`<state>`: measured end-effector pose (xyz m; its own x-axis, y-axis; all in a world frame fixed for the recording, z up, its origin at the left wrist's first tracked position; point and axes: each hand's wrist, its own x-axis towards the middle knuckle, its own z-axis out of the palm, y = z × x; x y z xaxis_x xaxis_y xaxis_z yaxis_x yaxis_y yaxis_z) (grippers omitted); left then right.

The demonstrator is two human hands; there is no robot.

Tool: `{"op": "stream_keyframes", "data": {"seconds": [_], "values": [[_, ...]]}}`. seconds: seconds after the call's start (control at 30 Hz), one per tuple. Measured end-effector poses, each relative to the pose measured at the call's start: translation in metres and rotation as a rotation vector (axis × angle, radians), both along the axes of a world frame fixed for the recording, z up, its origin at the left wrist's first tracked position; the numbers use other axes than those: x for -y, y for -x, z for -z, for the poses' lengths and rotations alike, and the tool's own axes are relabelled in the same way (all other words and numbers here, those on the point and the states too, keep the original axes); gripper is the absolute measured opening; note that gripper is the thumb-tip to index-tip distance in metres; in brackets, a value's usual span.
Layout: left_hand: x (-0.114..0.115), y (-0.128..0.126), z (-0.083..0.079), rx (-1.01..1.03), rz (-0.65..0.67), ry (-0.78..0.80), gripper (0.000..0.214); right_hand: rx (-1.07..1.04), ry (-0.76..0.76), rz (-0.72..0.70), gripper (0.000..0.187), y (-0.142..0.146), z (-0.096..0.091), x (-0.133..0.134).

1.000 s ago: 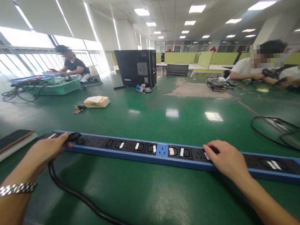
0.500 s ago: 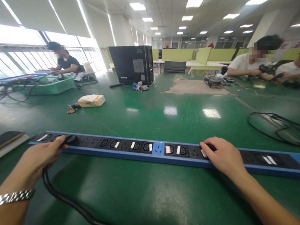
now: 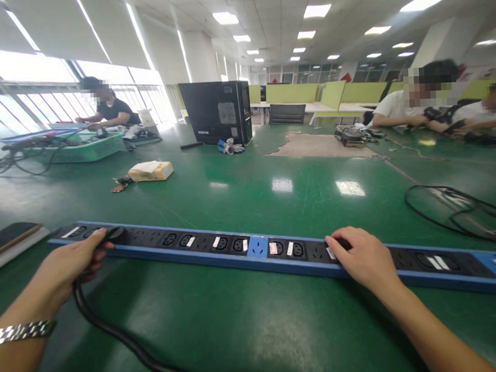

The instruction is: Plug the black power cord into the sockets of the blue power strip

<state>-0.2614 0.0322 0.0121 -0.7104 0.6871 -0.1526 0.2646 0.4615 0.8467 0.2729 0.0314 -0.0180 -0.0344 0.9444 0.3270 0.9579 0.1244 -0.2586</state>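
Lying across the green table (image 3: 287,327), the power strip (image 3: 257,248) runs from nine to three o'clock; its middle is taken as the clock centre, twelve being straight ahead. The left hand (image 3: 76,262), at nine o'clock, is closed on a black plug (image 3: 117,234) at the strip's top face; whether the plug is seated cannot be told. A thick black cord (image 3: 127,339) runs from beneath that hand towards seven o'clock. The right hand (image 3: 366,257), at three o'clock, rests on the strip, fingers drawn in narrow about a dark piece (image 3: 344,245), mostly covered by the hand.

Containers: between ten and eleven o'clock stands a green basket (image 3: 96,150), low-sided, with slotted walls. Tangled dark cables (image 3: 44,141) lie in and over it, some hanging past the rim onto the table. A blue-edged tray (image 3: 34,134) shows at its far side; tray contents cannot be made out. Nearer, in the same direction, sits a yellow tissue pack (image 3: 162,173), white tissue (image 3: 147,167) showing at the top.

Near twelve o'clock a black computer case (image 3: 207,113) stands upright, gloves (image 3: 231,147) lying just beside its base. Between two and three o'clock, loose black loops of wire (image 3: 462,197) lie on the table.
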Motion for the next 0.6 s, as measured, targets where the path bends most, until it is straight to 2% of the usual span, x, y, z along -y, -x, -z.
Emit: {"op": "stream_keyframes", "data": {"seconds": [0.13, 0.4, 0.5, 0.57, 0.6], "values": [[0.0, -0.001, -0.003, 0.187, 0.012, -0.051, 0.027, 0.006, -0.006, 0.001, 0.035, 0.0, 0.001, -0.001], [0.001, -0.006, -0.005, 0.205, -0.028, -0.11, 0.023, 0.017, 0.013, 0.015, 0.034, 0.001, 0.001, -0.001], [0.001, -0.012, -0.024, 0.278, 0.0, -0.281, 0.029, 0.016, 0.019, 0.016, 0.034, 0.001, 0.0, -0.001], [0.003, -0.026, -0.042, 0.337, 0.015, -0.44, 0.037, 0.016, 0.026, 0.019, 0.034, 0.001, 0.0, -0.001], [0.005, -0.037, -0.049, 0.342, 0.017, -0.459, 0.037, 0.016, 0.027, 0.024, 0.033, 0.001, 0.0, 0.0]]}}
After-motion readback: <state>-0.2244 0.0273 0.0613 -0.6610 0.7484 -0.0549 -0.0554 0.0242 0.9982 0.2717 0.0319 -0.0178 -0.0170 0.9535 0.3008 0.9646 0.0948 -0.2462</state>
